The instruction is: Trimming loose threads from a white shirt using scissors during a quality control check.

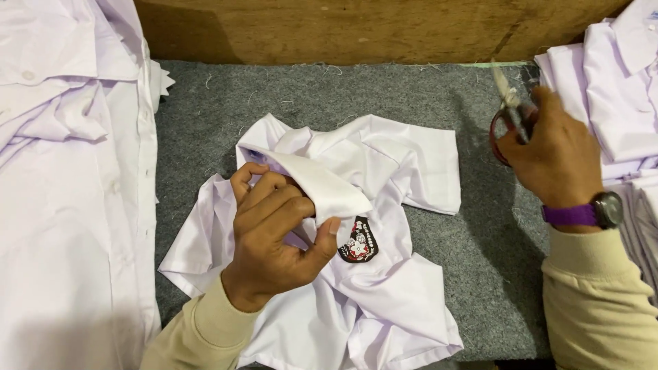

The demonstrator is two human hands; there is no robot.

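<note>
Shirt (384, 274) lies crumpled on the bench (480, 260), directly under the left hand (274, 240), which pinches its collar fold just beside the badge (358, 241). Right hand (548, 154), well apart to the right, grips scissors (510, 113), blades pointing away.

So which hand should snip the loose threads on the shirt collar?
Probably the right hand: it already holds the red-handled scissors, raised beside the white shirt. The left hand is busy pinching the collar.
</note>
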